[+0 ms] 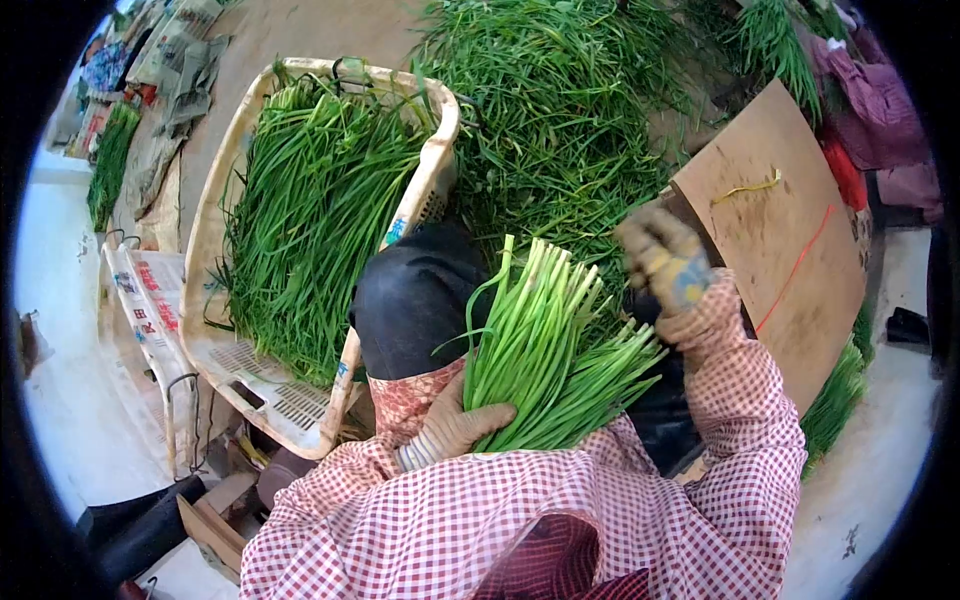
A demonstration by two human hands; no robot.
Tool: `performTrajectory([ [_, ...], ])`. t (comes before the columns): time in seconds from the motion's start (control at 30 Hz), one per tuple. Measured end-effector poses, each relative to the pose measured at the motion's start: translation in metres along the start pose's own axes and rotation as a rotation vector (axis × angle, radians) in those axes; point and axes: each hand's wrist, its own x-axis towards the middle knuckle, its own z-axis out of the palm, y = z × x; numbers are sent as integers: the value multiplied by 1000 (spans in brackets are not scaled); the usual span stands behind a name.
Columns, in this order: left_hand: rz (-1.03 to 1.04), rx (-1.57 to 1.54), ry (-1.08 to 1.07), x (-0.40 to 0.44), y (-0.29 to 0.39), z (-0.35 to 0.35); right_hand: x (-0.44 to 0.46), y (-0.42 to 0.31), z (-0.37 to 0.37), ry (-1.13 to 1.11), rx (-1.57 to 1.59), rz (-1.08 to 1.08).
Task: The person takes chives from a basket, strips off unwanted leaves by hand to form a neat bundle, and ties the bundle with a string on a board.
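Note:
My left hand, in a pale work glove, is wrapped round the lower part of a bunch of green chives. The bunch rests against my checked sleeve and lap, its pale cut ends pointing up and to the right. Some stalks fan out to the right, apart from the rest. My right hand, in a stained glove with blue and yellow marks, is raised to the right of the bunch, by the edge of a cardboard sheet. Its fingers are loosely bent, and nothing shows in them.
At my left leans a white plastic crate full of long chives. A large heap of loose green leaves covers the ground ahead. A yellow tie and a red string lie on the cardboard. Another person's purple sleeve shows at upper right.

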Motion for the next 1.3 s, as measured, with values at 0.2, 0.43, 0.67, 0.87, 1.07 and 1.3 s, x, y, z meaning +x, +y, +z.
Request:
performTrajectory([
  [0.2,0,80,-16,4,0,0,-31,-20,26,-463,-757,-708],
  [0.43,17,147,60,3,-8,-9,15,-21,21,-106,73,56],
  [0.67,-12,270,19,8,-4,-4,77,-20,20,-656,-973,-191],
  [0.87,-68,180,43,9,-6,-7,77,-13,39,-629,-981,-257],
  [1.07,-57,301,60,7,0,-6,115,7,13,-384,-873,-460],
  [1.3,-50,274,13,14,-7,-7,88,-1,76,-1081,-950,-509],
])
